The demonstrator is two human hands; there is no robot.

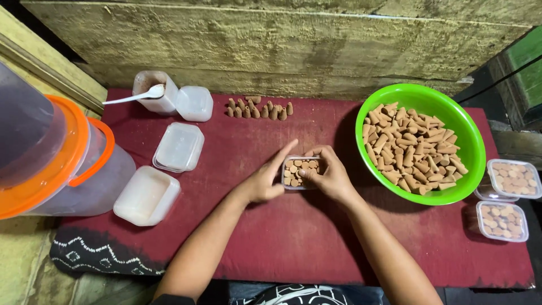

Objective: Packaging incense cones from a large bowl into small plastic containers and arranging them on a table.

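Between both hands (299,178) (touching): cone-filled box (299,172)

The single camera is sitting on my head and looking almost straight down, tilting slightly forward toward the rough wall (282,45) ahead of me. It is viewing from fairly close, so my forearms are entering from the bottom edge and the red cloth (293,237) is filling most of the frame. The green bowl (471,141) is lying to my right, the orange-rimmed bucket (51,164) is cutting in at my left edge.
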